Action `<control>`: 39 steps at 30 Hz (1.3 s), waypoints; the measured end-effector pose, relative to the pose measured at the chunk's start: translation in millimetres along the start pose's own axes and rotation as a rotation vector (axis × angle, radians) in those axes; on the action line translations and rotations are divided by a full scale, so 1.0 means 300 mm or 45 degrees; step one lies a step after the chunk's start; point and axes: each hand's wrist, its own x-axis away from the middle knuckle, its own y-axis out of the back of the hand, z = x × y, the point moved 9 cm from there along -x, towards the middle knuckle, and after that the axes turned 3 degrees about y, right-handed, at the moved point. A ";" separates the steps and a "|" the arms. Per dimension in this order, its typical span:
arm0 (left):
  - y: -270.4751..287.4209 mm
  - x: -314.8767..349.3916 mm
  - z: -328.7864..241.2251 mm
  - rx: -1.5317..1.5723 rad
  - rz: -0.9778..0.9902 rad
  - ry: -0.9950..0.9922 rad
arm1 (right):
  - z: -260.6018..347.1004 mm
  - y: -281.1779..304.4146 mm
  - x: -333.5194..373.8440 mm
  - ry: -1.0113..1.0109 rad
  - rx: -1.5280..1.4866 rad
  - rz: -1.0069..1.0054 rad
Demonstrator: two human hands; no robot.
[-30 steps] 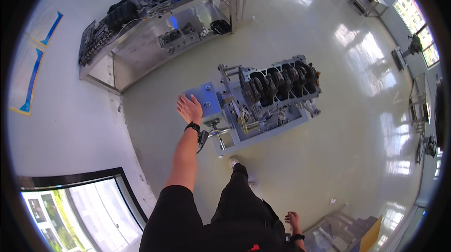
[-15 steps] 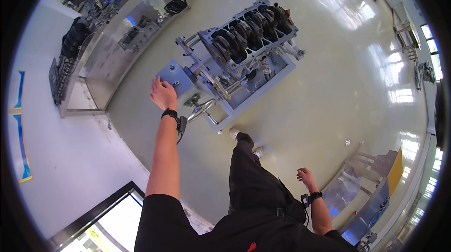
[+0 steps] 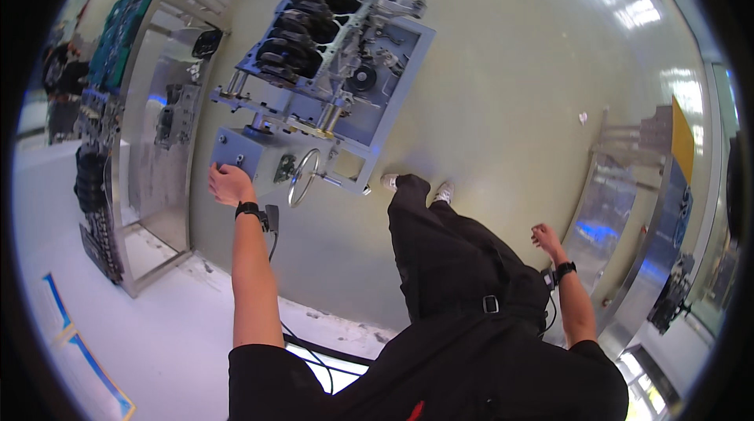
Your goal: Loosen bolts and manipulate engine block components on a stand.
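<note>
My left hand (image 3: pixel 229 184) rests on the near edge of the blue-grey box (image 3: pixel 245 148) of an engine stand, fingers bent loosely and touching its top face. Nothing shows inside that hand. Beside the box, to its right, a shiny metal handwheel (image 3: pixel 305 177) stands on edge, untouched. Beyond it, an engine block (image 3: pixel 320 22) is mounted on the stand with its dark crankshaft facing up. My right hand (image 3: pixel 543 237) hangs in the air at my right side, away from everything, its fingers slightly curled and apart, with nothing seen in it.
Along the left stands a metal workbench (image 3: pixel 161 268) carrying engine parts, with a grey casting (image 3: pixel 177 116) on its lower level. The stand's grey base frame (image 3: pixel 408 79) extends near my feet. Another metal bench (image 3: pixel 620 185) with a yellow-edged panel is at the right.
The view has turned, so the engine stand sits higher and further left and the left bench appears more upright. My left hand stays at the box's near edge; my right hand still hangs free.
</note>
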 end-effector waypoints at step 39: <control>-0.089 -0.098 0.096 0.077 0.150 -0.173 | -0.980 -0.379 -0.278 -0.369 -0.699 -0.213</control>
